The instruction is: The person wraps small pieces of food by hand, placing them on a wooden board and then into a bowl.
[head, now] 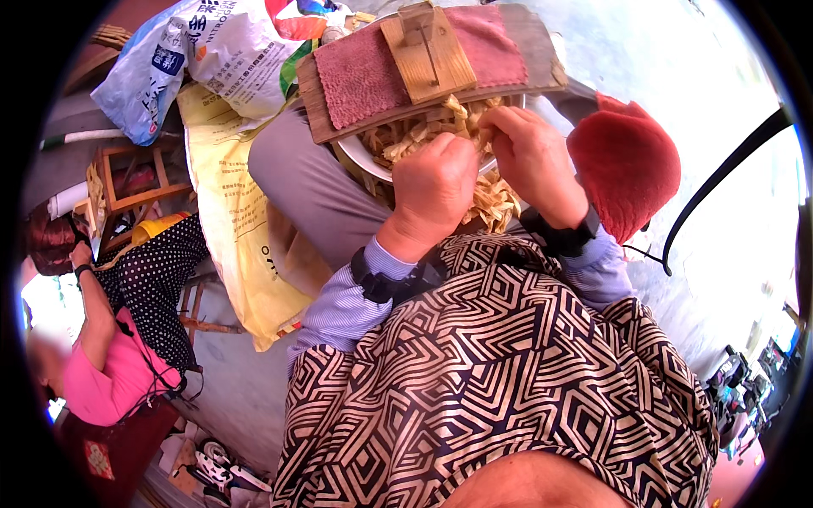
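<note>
Close together over a white basin (363, 156) are my two hands, both with curled fingers. My left hand (437, 181) is closed near a pale, flat dried strip (458, 114); what lies inside its fingers is hidden. My right hand (530, 155) pinches at the same pale strip material with thumb and forefinger. Many tan dried strips (406, 136) fill the basin, and more (495, 202) lie below its near rim. Across the basin rests a wooden board (540, 51) with a pink cloth (362, 82) and a small wooden block (429, 57) on it.
Printed white sacks (235, 63) and a yellow sack (222, 209) lie on the left. A red cloth (625, 165) covers my right knee. At far left a co-worker in a pink top (101, 381) sits near a wooden frame (136, 184). A black strap (718, 178) curves at right.
</note>
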A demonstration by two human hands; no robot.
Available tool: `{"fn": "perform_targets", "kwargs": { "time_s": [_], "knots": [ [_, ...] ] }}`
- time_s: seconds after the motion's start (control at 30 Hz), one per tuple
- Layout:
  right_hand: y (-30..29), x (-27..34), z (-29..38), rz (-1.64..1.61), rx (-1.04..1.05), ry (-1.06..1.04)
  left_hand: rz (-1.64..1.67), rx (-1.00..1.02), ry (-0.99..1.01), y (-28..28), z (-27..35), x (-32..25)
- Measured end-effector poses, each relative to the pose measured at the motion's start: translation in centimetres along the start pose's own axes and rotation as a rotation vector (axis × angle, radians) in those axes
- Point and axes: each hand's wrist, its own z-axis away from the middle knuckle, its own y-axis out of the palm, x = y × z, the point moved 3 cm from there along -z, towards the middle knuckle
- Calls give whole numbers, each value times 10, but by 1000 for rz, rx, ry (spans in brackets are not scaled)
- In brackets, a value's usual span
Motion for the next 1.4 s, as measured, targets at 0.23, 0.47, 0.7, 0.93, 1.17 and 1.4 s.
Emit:
{"fn": "perform_targets", "kwargs": {
  "time_s": [0.23, 0.47, 0.7, 0.93, 1.17, 1.4],
  "knots": [
    [-24, 9, -14, -421, 362, 147, 881, 383, -524, 4, -2, 40],
    [-40, 8, -16, -329, 526, 348, 1017, 508, -628, -4, -10, 39],
    [-42, 17, -17, -209, 429, 57, 1063, 591, -660, -11, -7, 37],
    [-45, 9, -26, -261, 534, 105, 1041, 646, -584, -21, -20, 41],
    [-26, -18, -48, -284, 229, 265, 887, 364, -676, -24, -49, 84],
    [-8, -19, -56, -220, 63, 200, 821, 162, -645, -4, -53, 111]
  ]
}}
